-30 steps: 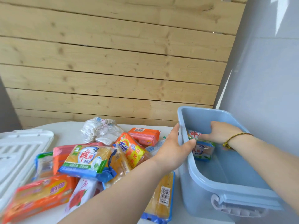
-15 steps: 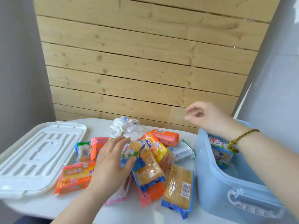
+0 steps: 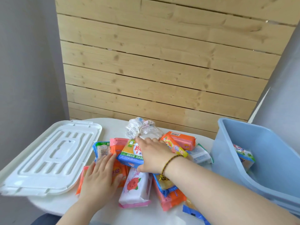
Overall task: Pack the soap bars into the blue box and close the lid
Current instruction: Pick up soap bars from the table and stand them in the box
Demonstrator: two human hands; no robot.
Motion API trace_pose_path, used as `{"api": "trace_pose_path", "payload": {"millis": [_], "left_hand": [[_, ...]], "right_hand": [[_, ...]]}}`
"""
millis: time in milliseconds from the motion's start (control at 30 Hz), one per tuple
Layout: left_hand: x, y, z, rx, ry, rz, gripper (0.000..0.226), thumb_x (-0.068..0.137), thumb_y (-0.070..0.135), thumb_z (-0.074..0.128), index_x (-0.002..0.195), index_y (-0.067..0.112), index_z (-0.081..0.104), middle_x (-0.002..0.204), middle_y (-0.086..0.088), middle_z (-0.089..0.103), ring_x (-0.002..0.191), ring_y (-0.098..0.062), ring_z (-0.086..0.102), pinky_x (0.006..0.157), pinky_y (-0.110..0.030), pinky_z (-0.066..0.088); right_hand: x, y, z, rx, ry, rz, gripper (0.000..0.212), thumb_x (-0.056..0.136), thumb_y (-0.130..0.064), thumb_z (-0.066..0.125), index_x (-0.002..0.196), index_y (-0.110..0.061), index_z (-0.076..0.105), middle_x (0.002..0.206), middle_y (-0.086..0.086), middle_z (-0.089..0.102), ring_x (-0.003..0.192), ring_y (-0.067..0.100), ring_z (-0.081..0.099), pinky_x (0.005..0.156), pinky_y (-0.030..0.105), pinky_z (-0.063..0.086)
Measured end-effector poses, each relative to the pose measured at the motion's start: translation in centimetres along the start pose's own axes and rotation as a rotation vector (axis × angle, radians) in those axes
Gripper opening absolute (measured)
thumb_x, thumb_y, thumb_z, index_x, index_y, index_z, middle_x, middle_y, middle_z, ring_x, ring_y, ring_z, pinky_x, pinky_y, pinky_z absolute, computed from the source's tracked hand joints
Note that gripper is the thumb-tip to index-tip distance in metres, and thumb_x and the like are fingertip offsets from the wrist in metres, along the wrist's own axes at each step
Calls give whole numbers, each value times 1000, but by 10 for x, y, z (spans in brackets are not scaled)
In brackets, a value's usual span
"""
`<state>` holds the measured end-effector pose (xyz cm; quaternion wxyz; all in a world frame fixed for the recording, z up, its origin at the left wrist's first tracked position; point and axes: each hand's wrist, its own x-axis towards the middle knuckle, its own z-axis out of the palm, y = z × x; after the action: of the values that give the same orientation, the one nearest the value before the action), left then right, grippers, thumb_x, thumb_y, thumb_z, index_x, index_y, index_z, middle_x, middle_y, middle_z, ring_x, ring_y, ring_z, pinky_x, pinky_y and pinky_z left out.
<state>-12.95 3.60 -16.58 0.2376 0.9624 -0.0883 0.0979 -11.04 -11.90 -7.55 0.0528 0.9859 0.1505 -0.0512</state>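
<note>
A pile of several wrapped soap bars lies on the white table (image 3: 113,213). My right hand (image 3: 152,155) reaches across the pile and closes over a blue-and-yellow soap pack (image 3: 129,154), thumb under its near edge. My left hand (image 3: 100,176) lies flat, fingers together, on an orange soap pack (image 3: 119,173). A white pack with a red rose (image 3: 134,187) sits between my arms. The blue box (image 3: 227,143) stands open at the right, tilted in view, with one green-and-white soap pack (image 3: 244,154) inside. Its white lid (image 3: 48,156) rests at the left.
A crumpled white plastic wrap (image 3: 141,127) sits at the back of the pile. A wooden slat wall (image 3: 162,70) rises right behind the table. The lid overhangs the table's left edge. More packs lie under my right forearm near the front edge.
My right hand has come from above the box down onto the blue-and-yellow pack. My left hand has slid left onto the orange pack. The view has shifted left.
</note>
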Motion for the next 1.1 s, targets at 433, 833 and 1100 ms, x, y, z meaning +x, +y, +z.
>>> {"api": "trace_pose_path", "payload": {"millis": [433, 833, 1100], "left_hand": [[4, -5, 1, -33, -20, -39, 73, 81, 54, 35, 141, 18, 14, 150, -2, 26, 141, -17, 18, 113, -31, 12], [21, 60, -10, -262, 83, 76, 42, 79, 13, 62, 120, 10, 53, 132, -12, 51, 129, -30, 39, 107, -41, 25], [40, 173, 0, -502, -61, 367, 37, 87, 25, 49, 124, 21, 47, 135, 5, 45, 122, -11, 39, 102, -22, 25]], "right_hand": [[0, 20, -11, 260, 78, 23, 80, 70, -25, 69, 138, -17, 27, 131, 12, 48, 118, 31, 44, 97, 35, 42], [-108, 164, -101, 793, 302, 306, 64, 66, -3, 64, 118, -27, 36, 112, 2, 53, 82, 17, 54, 66, 20, 43], [-171, 230, -61, 751, 82, 593, 72, 47, -11, 52, 118, -19, 39, 101, 4, 57, 82, 21, 53, 66, 28, 42]]}}
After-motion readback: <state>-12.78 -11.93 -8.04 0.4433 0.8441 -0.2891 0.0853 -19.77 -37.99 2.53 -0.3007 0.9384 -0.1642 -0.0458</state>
